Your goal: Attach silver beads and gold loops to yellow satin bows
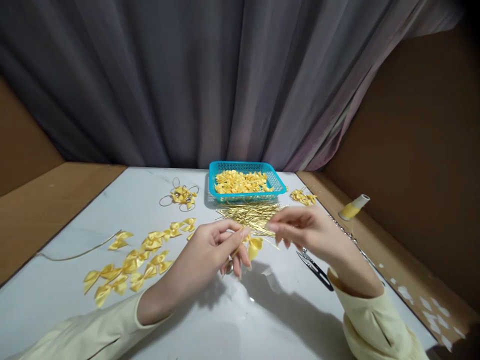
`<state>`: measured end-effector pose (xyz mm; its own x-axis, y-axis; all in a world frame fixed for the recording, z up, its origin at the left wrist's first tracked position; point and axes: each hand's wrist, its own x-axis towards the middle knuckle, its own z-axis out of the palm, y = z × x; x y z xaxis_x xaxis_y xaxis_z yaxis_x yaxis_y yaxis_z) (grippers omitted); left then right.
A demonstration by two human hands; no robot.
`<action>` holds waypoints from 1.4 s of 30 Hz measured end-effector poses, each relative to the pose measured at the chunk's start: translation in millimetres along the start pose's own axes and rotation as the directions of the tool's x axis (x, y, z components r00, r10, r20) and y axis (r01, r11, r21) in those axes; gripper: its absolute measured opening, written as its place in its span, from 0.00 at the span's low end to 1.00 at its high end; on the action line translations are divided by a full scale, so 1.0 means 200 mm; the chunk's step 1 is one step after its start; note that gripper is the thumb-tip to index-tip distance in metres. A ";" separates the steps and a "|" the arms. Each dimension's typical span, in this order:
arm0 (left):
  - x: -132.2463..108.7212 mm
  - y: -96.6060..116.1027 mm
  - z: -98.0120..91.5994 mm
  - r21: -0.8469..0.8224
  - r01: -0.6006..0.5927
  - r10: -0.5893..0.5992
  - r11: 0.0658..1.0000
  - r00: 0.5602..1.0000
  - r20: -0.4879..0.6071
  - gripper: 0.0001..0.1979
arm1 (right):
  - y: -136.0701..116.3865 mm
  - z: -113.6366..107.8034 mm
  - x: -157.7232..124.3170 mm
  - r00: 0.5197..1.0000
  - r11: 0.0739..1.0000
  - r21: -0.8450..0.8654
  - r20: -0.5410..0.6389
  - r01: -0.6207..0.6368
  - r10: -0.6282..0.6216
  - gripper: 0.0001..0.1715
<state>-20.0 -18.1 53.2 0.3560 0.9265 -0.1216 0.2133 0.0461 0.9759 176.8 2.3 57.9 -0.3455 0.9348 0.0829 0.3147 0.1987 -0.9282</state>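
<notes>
Above the middle of the table my left hand (215, 245) is closed, pinching a yellow ribbon bow (255, 246) between thumb and forefinger. A thin gold cord runs from the bow along those fingers, and a small silvery bell (229, 268) shows below them. My right hand (305, 229) hovers just right of the bow, apart from my left hand. Its thumb and forefinger are pressed together; what they hold, if anything, is too small to make out. Behind both hands lies a heap of gold wire ties (251, 214). Black-handled thread snips (317, 270) rest below my right wrist.
A blue basket (249, 197) of small yellow bows stands at the back. Loose bows (137, 257) lie at left, with a bunch of corded bows (183, 195) behind. At right are another bow pile (303, 196), a yellow thread cone (353, 207) and a silvery chain (347, 234).
</notes>
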 end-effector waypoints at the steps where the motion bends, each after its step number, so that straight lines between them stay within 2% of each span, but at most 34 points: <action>1: 0.00 0.00 0.00 -0.002 -0.002 0.002 1.000 1.000 -0.003 0.13 | 0.02 0.02 -0.01 0.995 1.000 -0.022 0.102 -0.012 0.014 0.08; 4: 0.01 0.00 -0.01 -0.005 -0.005 0.005 1.000 1.000 -0.018 0.12 | 0.09 0.09 -0.03 0.957 0.993 0.096 0.287 -0.063 0.033 0.09; 7: 0.01 -0.01 -0.01 -0.005 -0.016 0.016 1.000 1.000 -0.012 0.12 | 0.16 0.16 -0.02 0.953 0.930 0.360 0.300 -0.072 -0.042 0.10; 10: 0.01 -0.01 -0.01 -0.003 -0.014 0.014 1.000 1.000 0.007 0.11 | 0.19 0.16 0.00 0.965 0.826 0.561 0.239 -0.050 -0.104 0.11; 13: 0.01 -0.02 0.00 0.002 -0.005 0.005 1.000 0.999 0.047 0.12 | 0.19 0.11 0.03 0.950 0.685 0.700 0.309 -0.203 -0.034 0.13; 16: 0.01 -0.01 0.01 0.013 0.009 -0.011 1.000 0.995 0.098 0.13 | 0.18 0.08 0.06 0.904 0.565 0.746 0.427 -0.351 -0.002 0.18; 21: 0.01 -0.01 0.02 0.054 0.020 -0.026 0.998 0.992 0.121 0.13 | 0.19 0.08 0.10 0.886 0.524 0.744 0.462 -0.415 0.045 0.25; 25: 0.00 -0.03 0.02 0.071 0.029 -0.038 0.997 0.990 0.138 0.12 | 0.19 0.07 0.11 0.898 0.529 0.760 0.441 -0.379 0.010 0.24; 32: 0.00 -0.04 0.01 0.066 0.046 -0.056 0.997 0.987 0.150 0.12 | 0.16 0.01 0.10 0.939 0.566 0.787 0.339 -0.246 -0.063 0.19; 37: 0.01 -0.03 0.02 0.066 0.060 -0.069 0.996 0.987 0.143 0.11 | 0.13 0.01 0.05 0.951 0.743 0.665 0.272 -0.073 -0.150 0.17; 40: 0.00 -0.03 0.02 0.058 0.078 -0.086 0.995 0.985 0.149 0.10 | 0.09 0.01 0.00 0.949 0.859 0.511 0.287 -0.035 -0.132 0.18; 42: 0.00 -0.03 0.03 0.060 0.084 -0.092 0.995 0.984 0.155 0.10 | 0.06 0.01 -0.03 0.959 0.914 0.405 0.263 -0.016 -0.100 0.15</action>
<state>-16.7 -20.9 47.3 0.4713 0.8493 -0.2377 0.2964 0.1013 0.9497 180.1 -1.3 45.4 -0.5959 0.7993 0.0773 -0.0652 0.0477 -0.9967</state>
